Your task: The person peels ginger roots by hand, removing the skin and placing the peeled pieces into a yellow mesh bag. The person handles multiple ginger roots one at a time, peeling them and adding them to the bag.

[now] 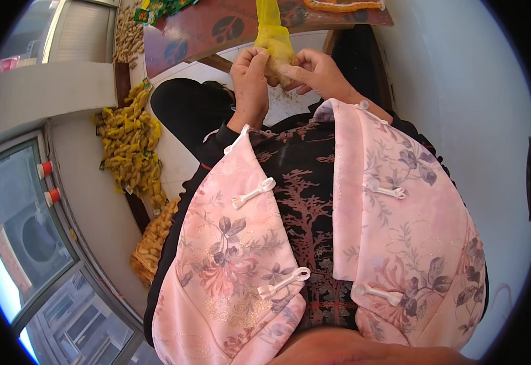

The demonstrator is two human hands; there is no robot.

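Note:
A yellow mesh net bag (276, 43) hangs over the near edge of the table, its filled lower end between my two hands. Pale tan lumps show through the mesh, but I cannot tell exactly what they are. My left hand (250, 75) pinches the mesh between thumb and fingers on the left side. From the right, my right hand (316, 74) holds the bag's lower end, thumb across its front. The bag's upper part lies flat and narrow on the table.
The reddish printed table (192, 39) carries green tags (162, 10) and an orange-edged item (345, 5). Filled yellow net bags (131, 141) are heaped on the left, near an orange mesh sack (153, 246). Loose tan peanut-like pieces (128, 34) lie beyond. A wall (457, 91) rises on the right.

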